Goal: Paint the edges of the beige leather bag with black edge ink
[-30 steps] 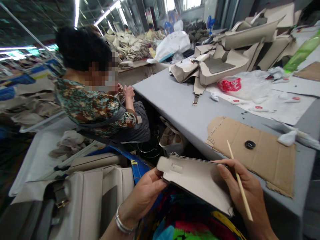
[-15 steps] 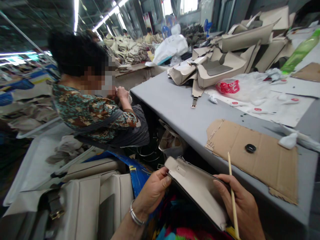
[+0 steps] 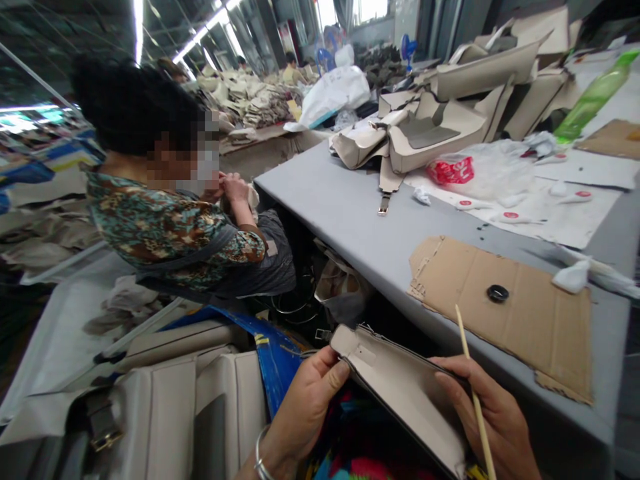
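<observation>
A beige leather bag piece (image 3: pixel 400 390) with dark edges is held slanting in front of me, its pale inner side facing up. My left hand (image 3: pixel 307 397) pinches its far left corner between thumb and fingers, close to a small buckle (image 3: pixel 323 335). At the other end, my right hand (image 3: pixel 500 407) grips the long edge, thumb on the inner face. A thin wooden stick (image 3: pixel 464 340) is also in that hand, pointing up and away. The fingertips behind the piece are hidden.
A grey table (image 3: pixel 340 220) carries cardboard (image 3: pixel 450 273) with a black round lid (image 3: pixel 497 293), small white bottles, a green bottle (image 3: pixel 595 100) and beige bag parts (image 3: pixel 440 133). Finished-looking bags (image 3: pixel 170 400) lie at left. A co-worker (image 3: pixel 170 220) sits beyond them.
The view has shifted slightly, and both hands with the bag piece sit a little lower and further right in it. The grips look the same.
</observation>
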Action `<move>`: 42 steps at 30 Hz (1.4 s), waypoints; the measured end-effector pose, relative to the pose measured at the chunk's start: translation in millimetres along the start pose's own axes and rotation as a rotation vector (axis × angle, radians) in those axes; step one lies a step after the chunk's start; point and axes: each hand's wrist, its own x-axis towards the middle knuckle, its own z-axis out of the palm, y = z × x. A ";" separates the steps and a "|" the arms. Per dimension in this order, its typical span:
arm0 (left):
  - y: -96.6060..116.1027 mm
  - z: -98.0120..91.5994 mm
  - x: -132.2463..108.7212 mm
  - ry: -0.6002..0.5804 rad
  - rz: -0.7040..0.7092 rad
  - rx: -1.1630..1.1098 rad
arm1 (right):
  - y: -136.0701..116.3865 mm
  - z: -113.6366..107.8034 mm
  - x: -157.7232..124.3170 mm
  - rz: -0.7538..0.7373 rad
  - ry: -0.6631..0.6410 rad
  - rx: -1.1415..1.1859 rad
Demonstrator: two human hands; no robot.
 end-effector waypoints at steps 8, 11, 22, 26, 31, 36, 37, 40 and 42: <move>-4.4 13.6 -6.2 0.135 -0.017 0.064 | 0.8 -1.0 -6.2 0.001 0.028 0.004; -4.8 16.2 -6.5 0.138 -0.010 0.041 | -0.9 -1.2 -5.4 0.010 0.042 0.011; -1.6 18.7 -2.8 0.134 -0.016 0.044 | -0.5 -0.3 -7.9 0.013 0.036 0.021; -2.7 19.2 -1.0 0.150 -0.006 0.070 | -1.2 -0.3 -7.3 0.037 0.052 0.026; -5.3 16.8 0.8 0.137 0.024 0.140 | -2.0 -0.6 -5.6 0.026 0.058 0.015; -12.4 12.7 4.1 0.177 0.075 0.237 | -3.2 -0.3 -4.6 0.021 0.054 0.019; -14.4 12.1 5.7 0.191 0.079 0.247 | -2.8 -0.3 -4.3 0.024 0.044 0.021; -19.7 10.7 11.5 0.219 0.087 0.251 | 0.6 -2.4 -3.2 0.022 0.002 0.021; -21.8 9.2 14.5 0.230 0.097 0.257 | 3.1 -7.2 -1.3 -0.002 0.012 0.015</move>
